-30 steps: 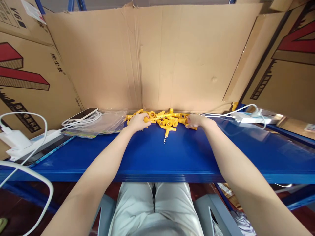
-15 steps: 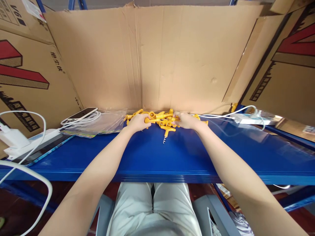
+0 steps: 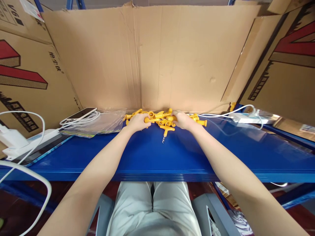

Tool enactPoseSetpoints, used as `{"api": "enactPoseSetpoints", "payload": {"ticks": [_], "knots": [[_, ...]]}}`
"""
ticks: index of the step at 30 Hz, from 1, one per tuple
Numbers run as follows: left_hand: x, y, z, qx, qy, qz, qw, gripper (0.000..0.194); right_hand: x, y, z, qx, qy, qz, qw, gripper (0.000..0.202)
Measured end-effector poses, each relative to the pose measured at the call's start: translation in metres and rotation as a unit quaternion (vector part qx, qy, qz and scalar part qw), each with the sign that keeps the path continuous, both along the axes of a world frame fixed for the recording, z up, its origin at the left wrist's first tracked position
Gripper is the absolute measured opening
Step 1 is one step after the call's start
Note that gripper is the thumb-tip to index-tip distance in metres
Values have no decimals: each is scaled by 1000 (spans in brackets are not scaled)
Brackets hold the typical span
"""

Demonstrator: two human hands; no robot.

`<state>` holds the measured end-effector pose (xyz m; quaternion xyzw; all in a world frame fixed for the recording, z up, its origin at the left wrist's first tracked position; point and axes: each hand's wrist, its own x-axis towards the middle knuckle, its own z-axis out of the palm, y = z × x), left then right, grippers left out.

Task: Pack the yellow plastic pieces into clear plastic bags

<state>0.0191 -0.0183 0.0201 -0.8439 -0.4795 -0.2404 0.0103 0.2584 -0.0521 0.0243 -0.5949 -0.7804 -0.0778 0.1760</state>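
Observation:
A pile of yellow corkscrew parts (image 3: 159, 115) lies at the back of the blue shelf, with round open ends and tubes showing. My left hand (image 3: 138, 122) is closed at the pile's left side, and a yellow piece with a rounded end (image 3: 147, 120) sticks out between its thumb and fingers. At the right side my right hand (image 3: 183, 120) has its fingers curled around yellow parts; its fingertips are partly hidden among them. Between the hands, a T-handled corkscrew (image 3: 166, 129) points its metal spiral toward me. A yellow tube (image 3: 201, 122) lies right of my right hand.
Cardboard (image 3: 184, 59) walls off the back of the blue shelf (image 3: 157, 157). On the left are a clear plastic bag (image 3: 110, 121), a phone (image 3: 82, 113) with coiled white cable, and a power strip (image 3: 39, 139). Another white power strip (image 3: 253, 118) sits on the right.
My right hand has drawn its fingers closer together on the yellow parts, and its thumb has moved in. My left hand stays in about the same place. The view has shifted slightly.

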Motion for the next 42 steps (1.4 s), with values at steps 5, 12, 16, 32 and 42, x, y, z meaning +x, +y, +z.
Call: {"api": "enactPoseSetpoints", "payload": {"ticks": [5, 12, 16, 32, 42], "knots": [[1, -2, 0, 10, -6, -11, 1000, 28, -3, -5, 2, 9, 1, 8, 1000, 35], [6, -5, 1, 26, -20, -15, 999, 29, -11, -5, 1, 43, 0, 49, 998, 33], [2, -1, -1, 21, -24, -13, 999, 30, -4, 0, -1, 38, 15, 36, 999, 34], [-2, 2, -2, 21, -10, 19, 1000, 27, 6, 11, -9, 61, 63, 97, 991, 34], [3, 1, -7, 43, -44, 9, 998, 36, -9, 9, -16, 101, 100, 188, 972, 38]]}}
